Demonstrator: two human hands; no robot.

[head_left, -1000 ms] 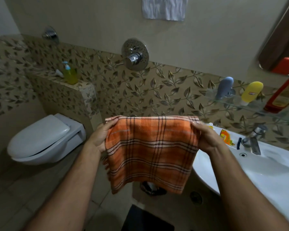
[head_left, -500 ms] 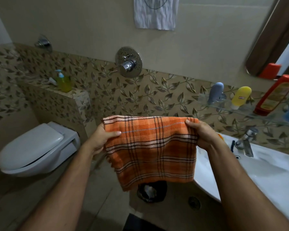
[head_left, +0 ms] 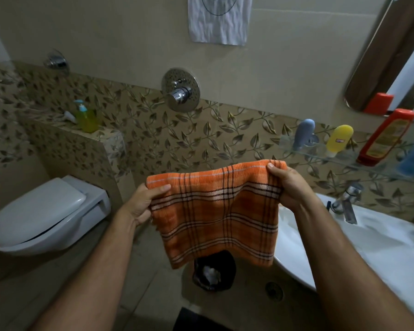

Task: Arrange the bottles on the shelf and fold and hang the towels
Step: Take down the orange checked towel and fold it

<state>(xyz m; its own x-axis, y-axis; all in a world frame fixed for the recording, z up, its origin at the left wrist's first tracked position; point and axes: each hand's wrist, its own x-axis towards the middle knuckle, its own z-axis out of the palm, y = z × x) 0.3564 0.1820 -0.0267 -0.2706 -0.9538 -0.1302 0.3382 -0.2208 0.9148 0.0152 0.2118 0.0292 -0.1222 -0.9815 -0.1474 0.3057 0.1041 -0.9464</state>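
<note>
Nearest the camera, two bare forearms are reaching forward. The left hand (head_left: 142,204) is pinching the upper left corner of the orange checked towel (head_left: 218,216), thumb lying across the front of the cloth. The right hand (head_left: 288,185) is gripping the upper right corner, fingers curled over the top edge and held a little higher than the left. The towel is hanging between them in the air, looking doubled over, its lower edge dangling above the floor just left of the white sink (head_left: 378,249).

Beyond the sink, a glass shelf (head_left: 344,160) on the leaf-patterned wall is carrying a grey bottle (head_left: 302,133), a yellow bottle (head_left: 338,139) and a red bottle (head_left: 386,139), all standing in a row; a blue one at the far right edge is blurred. To the left, a green soap bottle (head_left: 87,117) is sitting on the ledge above the toilet (head_left: 48,216).

The shelf bottles seem arranged already. Folding appears partly done; hanging is still to come, and no rail is showing here.
</note>
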